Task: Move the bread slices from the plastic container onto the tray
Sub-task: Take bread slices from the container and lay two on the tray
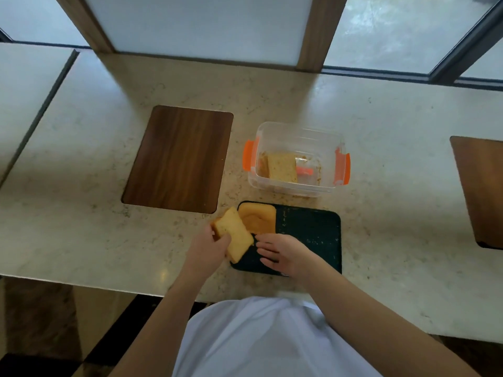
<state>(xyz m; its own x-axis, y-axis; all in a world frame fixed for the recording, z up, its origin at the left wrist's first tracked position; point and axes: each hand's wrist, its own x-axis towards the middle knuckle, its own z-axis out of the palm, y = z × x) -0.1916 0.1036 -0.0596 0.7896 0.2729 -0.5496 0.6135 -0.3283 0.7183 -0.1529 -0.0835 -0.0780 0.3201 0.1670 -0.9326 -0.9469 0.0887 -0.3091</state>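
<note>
On the marble counter (381, 159): dark tray (313, 229), one bread slice (257, 217) laid; left hand (209, 248) gripping second slice (236, 235) at tray's edge; right hand (283, 253) open, flat; third slice (281, 167) in plastic container (296, 159). No legible writing.

Left hand (211, 247) grips bread slice (236, 234) over tray (313, 235) edge; right hand (283, 254) flat on tray; container (296, 159) behind tray.

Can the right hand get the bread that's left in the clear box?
Probably yes: the right hand is empty, the clear box has no lid on, and nothing stands between it and the bread inside.
</note>
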